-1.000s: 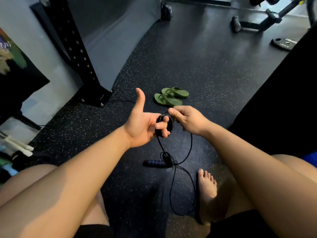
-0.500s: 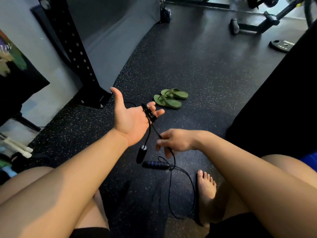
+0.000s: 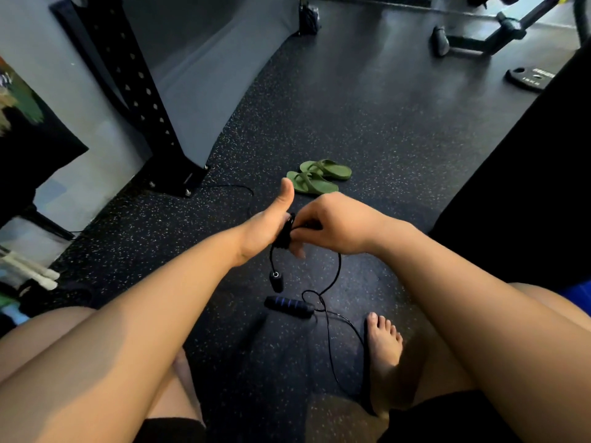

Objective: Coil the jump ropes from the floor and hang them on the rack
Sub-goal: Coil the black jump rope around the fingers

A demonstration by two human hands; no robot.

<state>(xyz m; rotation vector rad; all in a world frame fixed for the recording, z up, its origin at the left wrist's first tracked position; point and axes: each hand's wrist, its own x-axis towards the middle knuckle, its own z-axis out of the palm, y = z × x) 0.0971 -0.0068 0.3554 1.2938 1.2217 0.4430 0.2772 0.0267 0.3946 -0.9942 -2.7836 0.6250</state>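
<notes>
The left hand reaches forward from the lower left with its palm turned to the right and its thumb straight up. Black coils of the rope are wound round its fingers, which the coils and the other hand hide, so one cannot tell whether they are curled. The right hand comes in from the lower right with its knuckles up. It touches the left hand and pinches the rope at the coils between thumb and fingertips. Both forearms pass over the person's bare knees. The floor is dark rubber with pale specks. At the left a black post with a row of holes stands bolted down beside a grey wall. Beyond the hands lies a pair of green sandals, side by side. At the far right are a machine base and a flat weight plate. A bare foot rests at the lower right. Below the left hand one handle hangs upright on a short cord. Just under it the striped handle lies on the floor, its long axis left to right, cord end to the right. From the right hand the cord curves down, loops near that handle and trails beside the foot.
</notes>
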